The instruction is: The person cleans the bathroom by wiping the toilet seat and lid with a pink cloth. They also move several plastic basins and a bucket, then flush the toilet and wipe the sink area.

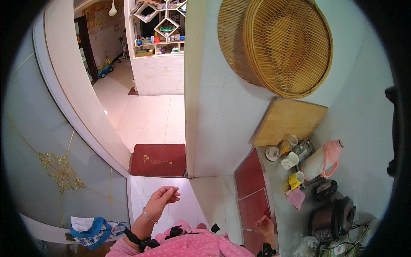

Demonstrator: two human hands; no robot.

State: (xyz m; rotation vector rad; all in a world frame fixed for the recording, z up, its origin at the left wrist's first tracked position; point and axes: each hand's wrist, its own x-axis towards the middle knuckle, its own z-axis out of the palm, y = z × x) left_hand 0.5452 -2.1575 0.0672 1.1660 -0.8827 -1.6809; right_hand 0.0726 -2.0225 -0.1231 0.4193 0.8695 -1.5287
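- Red cabinet doors (250, 173): glossy, flat, deep red panels with pale trim, standing below the table's edge, just beside the right hand.
- Right hand (264, 225): fingers curled loosely inward in a half-fist, a black strap at the wrist.
- Left hand (162, 199): closed, thumb meeting the bent fingers, over pale, smooth floor tiles (182, 192); a thin silvery bangle (150, 215) circles its wrist.
- Doormat (158, 160): dark red, rectangular, with small yellowish flowers, lying in the doorway beyond the left hand.
- Table (278, 192): grey and smooth, carrying a rounded yellow cup (295, 180), a white mug (290, 161), a folded pink cloth (296, 198) and a tilted pale flask (314, 162) with pink plastic handle.
- Cooker (327, 218): dark brown, rounded, black-lidded, at the table's near end.
- Board (291, 122): plain yellowish wood, rectangular, leaning on the wall.
- Woven trays (291, 47): round, ribbed, golden-brown, overlapping above the board.
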